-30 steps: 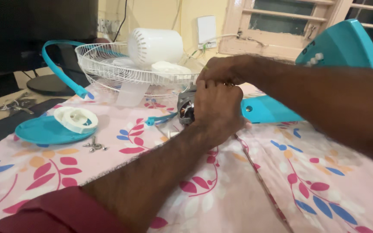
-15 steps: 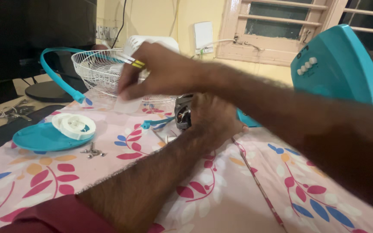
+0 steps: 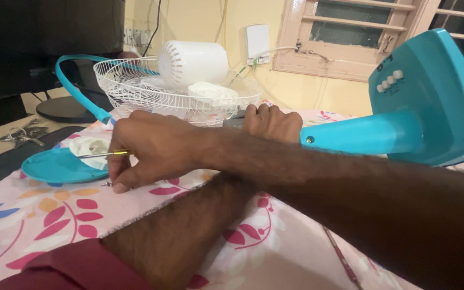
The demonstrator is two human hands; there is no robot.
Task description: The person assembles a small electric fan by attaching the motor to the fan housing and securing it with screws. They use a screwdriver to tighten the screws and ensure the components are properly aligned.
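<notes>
Here your right hand (image 3: 151, 150) crosses over, pinching a slim screwdriver (image 3: 103, 154) beside the teal cap (image 3: 55, 167) while its fingertips touch a tiny screw (image 3: 107, 184) on the floral cloth (image 3: 60, 215); it's light and slippery, so nip its head. Your left hand (image 3: 272, 122) closes around the fan motor (image 3: 234, 121).

Two hands are seen: right hand (image 3: 151, 153), left hand (image 3: 272, 122). One screwdriver (image 3: 103, 154), one white wire fan guard (image 3: 178, 96), one white motor cover (image 3: 193, 63), one turquoise fan base (image 3: 430, 107), one turquoise dish (image 3: 55, 167) are counted.
</notes>
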